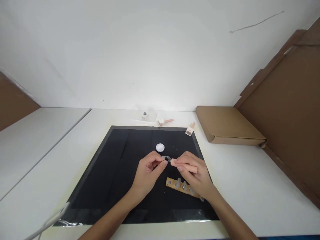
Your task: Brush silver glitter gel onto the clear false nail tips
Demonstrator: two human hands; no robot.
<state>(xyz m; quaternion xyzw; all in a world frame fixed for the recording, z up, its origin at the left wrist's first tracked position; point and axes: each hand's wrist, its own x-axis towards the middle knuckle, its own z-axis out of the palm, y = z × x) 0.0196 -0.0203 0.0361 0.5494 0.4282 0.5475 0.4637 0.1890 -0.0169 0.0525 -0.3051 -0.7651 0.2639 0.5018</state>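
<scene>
Over the black mat [105, 180], my left hand [148, 168] pinches what looks like a clear false nail [163, 157] between thumb and fingers. Closed around the pink handle of a nail polish brush [187, 166] is my right hand [196, 170]. The dark bristles of the brush meet or nearly meet the nail at my left fingertips. A yellowish wavy-edged stand [172, 183] bearing several translucent nail tips lies below my right hand, which partly covers it. Just beyond my hands is a small round white dish [160, 147].
Two nail polish bottles with pink caps [189, 130] [162, 122] lie at the mat's far edge. Behind it is a clear plastic wrapper [151, 116] with a small item. A flat cardboard box [230, 125] sits back right. A white cable [52, 218] crosses the front left.
</scene>
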